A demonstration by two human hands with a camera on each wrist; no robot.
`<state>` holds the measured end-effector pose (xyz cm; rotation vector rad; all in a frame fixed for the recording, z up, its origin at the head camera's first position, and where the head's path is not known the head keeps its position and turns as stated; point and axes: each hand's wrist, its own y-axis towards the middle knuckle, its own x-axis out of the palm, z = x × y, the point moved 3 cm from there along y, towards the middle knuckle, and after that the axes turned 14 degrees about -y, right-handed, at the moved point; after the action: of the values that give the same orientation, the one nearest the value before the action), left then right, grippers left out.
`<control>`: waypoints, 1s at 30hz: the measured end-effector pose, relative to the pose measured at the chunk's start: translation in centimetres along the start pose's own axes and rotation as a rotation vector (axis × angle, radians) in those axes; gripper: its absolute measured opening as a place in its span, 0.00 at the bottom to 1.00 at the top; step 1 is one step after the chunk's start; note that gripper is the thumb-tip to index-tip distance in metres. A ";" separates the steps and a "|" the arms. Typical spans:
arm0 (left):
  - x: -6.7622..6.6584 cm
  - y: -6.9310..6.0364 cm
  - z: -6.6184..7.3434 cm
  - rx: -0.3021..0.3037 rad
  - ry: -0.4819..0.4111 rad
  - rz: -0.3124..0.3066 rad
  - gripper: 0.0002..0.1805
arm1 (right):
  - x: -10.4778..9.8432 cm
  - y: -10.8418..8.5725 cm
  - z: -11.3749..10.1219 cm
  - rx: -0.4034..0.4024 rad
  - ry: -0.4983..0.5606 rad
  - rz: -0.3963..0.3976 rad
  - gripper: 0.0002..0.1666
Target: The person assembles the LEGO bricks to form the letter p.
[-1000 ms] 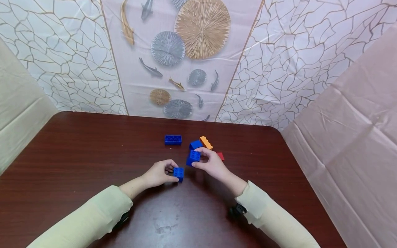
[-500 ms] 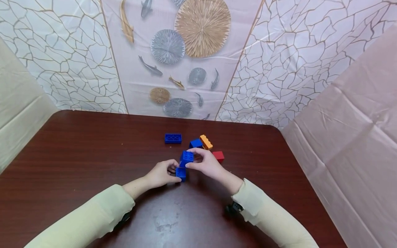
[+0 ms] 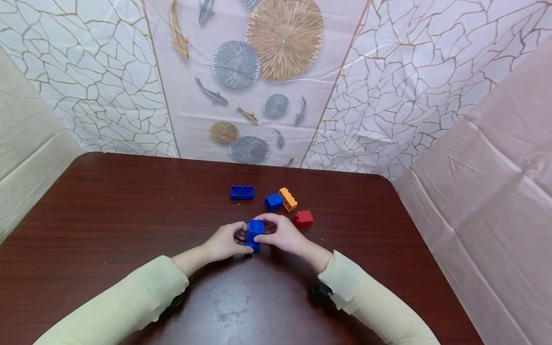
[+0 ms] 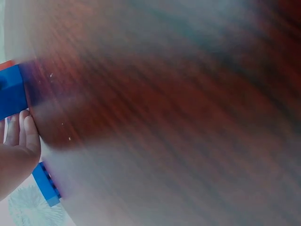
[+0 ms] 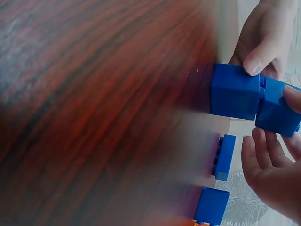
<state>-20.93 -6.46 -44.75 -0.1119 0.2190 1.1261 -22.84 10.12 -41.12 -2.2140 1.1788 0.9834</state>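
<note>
Near the table's middle, a blue toy brick (image 5: 235, 92) stands on the tabletop, held at its side between the thumb and fingers of my left hand (image 3: 221, 243). A second blue brick (image 3: 255, 228) is right above it, pinched by my right hand (image 3: 283, 235). In the right wrist view the upper brick (image 5: 280, 107) sits slightly tilted on the lower one, studs showing between them. I cannot tell whether they are pressed together. At the left wrist view's edge, fingers (image 4: 32, 134) reach behind a blue brick (image 4: 11, 92).
Beyond the hands lie a longer blue brick (image 3: 242, 192) on its side, another blue brick (image 3: 273, 202), an orange brick (image 3: 288, 199) and a red brick (image 3: 304, 219). The dark wooden table (image 3: 129, 206) ends at a patterned cloth backdrop (image 3: 258, 115).
My right hand has moved left and brought its blue brick over the one in my left hand, then down onto it. My left hand has shifted slightly right.
</note>
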 end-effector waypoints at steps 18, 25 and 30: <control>0.0 -0.1 0.3 0.020 0.058 0.014 0.17 | 0.0 -0.4 -0.2 -0.101 -0.112 -0.016 0.24; 0.0 -0.1 0.3 0.044 0.076 0.010 0.17 | 0.0 -0.8 -0.5 -0.140 -0.175 -0.009 0.25; 0.0 -0.2 0.3 0.040 0.077 0.002 0.17 | 0.1 -0.8 -0.5 -0.161 -0.201 -0.001 0.25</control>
<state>-20.76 -6.49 -44.42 -0.1194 0.3100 1.1195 -21.91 10.17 -40.80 -2.1736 1.0398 1.3075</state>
